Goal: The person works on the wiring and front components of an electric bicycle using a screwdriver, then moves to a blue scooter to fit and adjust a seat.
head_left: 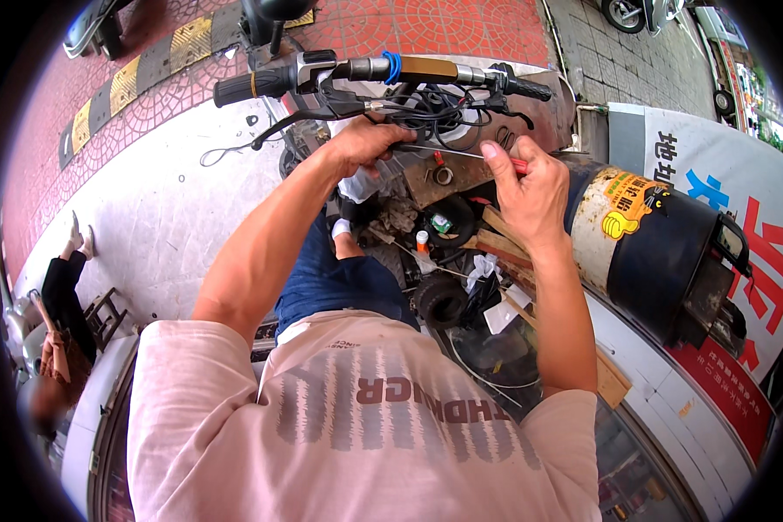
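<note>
In my right hand (532, 187) is a screwdriver (519, 165) with a red handle, my fingers closed around it. Its thin metal shaft points left toward my left hand (363, 148). The left hand is closed beneath the handlebar (431, 70), its fingertips at a dark part by the shaft's tip; what they pinch is hidden. A bundle of black cables (444, 109) hangs from the middle of the bar, just above both hands. A black brake lever (296, 122) runs along the left grip (252, 87), and blue tape wraps the bar near its centre.
Below my hands lie a small tyre (440, 300), an orange bottle with a white cap (422, 241), wood pieces and rags. A dark cylindrical tank (652, 261) stands at right beside a printed signboard (722, 191). Another person (65, 322) sits at far left.
</note>
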Demonstrator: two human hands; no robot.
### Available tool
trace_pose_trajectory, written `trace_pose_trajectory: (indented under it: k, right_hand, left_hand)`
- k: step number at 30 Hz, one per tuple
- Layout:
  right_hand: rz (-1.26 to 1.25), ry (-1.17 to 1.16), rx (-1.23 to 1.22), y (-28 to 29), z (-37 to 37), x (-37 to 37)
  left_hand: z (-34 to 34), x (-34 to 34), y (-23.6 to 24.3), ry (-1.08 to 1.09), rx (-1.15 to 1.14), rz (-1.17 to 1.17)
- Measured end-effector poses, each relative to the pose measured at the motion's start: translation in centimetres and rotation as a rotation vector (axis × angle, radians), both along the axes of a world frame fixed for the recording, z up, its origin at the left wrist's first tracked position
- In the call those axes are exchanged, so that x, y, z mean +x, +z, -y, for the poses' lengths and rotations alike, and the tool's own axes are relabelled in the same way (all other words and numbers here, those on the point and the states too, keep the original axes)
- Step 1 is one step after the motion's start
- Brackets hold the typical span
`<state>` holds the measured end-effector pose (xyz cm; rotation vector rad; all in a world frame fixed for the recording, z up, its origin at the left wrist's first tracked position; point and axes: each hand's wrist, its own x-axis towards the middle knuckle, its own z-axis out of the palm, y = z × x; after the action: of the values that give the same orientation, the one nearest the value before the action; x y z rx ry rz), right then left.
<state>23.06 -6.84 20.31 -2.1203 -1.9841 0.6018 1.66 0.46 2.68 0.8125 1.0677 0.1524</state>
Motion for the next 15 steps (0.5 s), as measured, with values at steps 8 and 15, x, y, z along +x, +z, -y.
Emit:
trace_pose_trajectory:
  k: [8,15]
  right_hand:
    - [-0.025,-0.013,0.155,-1.2,0.9,0.3]
    - [-0.281,0.036,0.432,-2.8,0.1,0.1]
  left_hand:
    - [0.0,0.3,-0.3,0.005,0.011,-0.022]
    - [0.1,0.3,0.2,0.013,0.027,-0.020]
